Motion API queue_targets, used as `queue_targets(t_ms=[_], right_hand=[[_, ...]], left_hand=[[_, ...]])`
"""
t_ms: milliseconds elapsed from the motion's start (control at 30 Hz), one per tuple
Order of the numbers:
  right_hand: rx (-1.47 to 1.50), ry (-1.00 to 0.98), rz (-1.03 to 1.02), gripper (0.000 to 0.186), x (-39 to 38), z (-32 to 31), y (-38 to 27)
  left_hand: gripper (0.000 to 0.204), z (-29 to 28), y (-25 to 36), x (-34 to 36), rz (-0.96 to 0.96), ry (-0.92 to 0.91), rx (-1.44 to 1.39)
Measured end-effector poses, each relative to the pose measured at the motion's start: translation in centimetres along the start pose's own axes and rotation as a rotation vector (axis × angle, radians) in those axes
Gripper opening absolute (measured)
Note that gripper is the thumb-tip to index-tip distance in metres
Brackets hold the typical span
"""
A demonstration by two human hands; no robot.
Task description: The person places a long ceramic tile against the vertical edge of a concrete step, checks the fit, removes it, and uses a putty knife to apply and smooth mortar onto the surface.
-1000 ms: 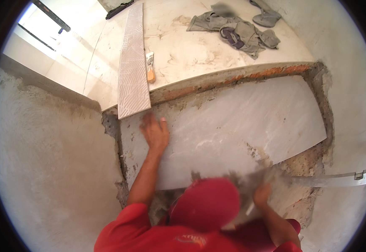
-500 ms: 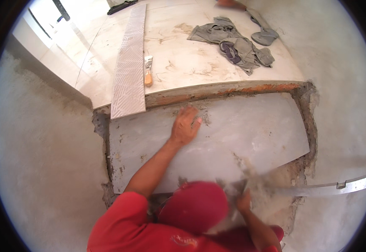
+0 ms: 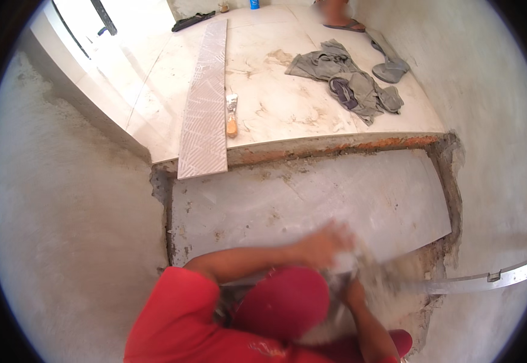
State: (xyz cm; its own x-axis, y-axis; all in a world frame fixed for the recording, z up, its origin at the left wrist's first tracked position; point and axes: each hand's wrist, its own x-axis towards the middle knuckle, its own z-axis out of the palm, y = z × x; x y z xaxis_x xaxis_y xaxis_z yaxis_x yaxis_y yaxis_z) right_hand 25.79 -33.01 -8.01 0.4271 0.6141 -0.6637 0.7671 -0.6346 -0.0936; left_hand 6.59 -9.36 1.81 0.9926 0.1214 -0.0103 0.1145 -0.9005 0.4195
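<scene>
A grey slab [image 3: 312,199] lies in a rough-edged recess in the floor. My left hand [image 3: 327,243] is over its near part, smeared by motion, so its fingers cannot be made out. To the right of the red cap, my right hand [image 3: 353,293] grips a trowel; its grey blade [image 3: 340,281] is partly blurred and its handle is hidden in the fingers. Wet-looking mortar [image 3: 390,272] lies beside the trowel, off the slab's near right edge. The cap [image 3: 284,302] and red sleeves cover the slab's near edge.
A strip tile [image 3: 204,115] with a grooved face overhangs the recess at left. Beside it lies a scraper [image 3: 232,118]. Grey clothing [image 3: 354,78] and a sandal [image 3: 390,71] rest on the raised floor, near another person's foot [image 3: 339,18]. A metal bar [image 3: 487,279] reaches in from the right.
My left hand has left the slab's far edge and come back toward me and to the right, near my right hand. The right hand stays about where it was. The view has shifted slightly.
</scene>
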Motion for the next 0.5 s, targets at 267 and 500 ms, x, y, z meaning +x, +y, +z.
queue_targets(t_ms=[267, 500], right_hand=[[-0.167, -0.459, -0.055, 0.043, -3.5, -8.8, 5.2], [0.444, -0.505, -0.35, 0.03, -6.6, -17.4, -1.1]], left_hand=[[0.029, -4.5, 3.3, 0.4, 0.056, -0.354, -1.214], [0.037, -19.7, -5.6, -13.4, -0.824, 1.328, -0.012]])
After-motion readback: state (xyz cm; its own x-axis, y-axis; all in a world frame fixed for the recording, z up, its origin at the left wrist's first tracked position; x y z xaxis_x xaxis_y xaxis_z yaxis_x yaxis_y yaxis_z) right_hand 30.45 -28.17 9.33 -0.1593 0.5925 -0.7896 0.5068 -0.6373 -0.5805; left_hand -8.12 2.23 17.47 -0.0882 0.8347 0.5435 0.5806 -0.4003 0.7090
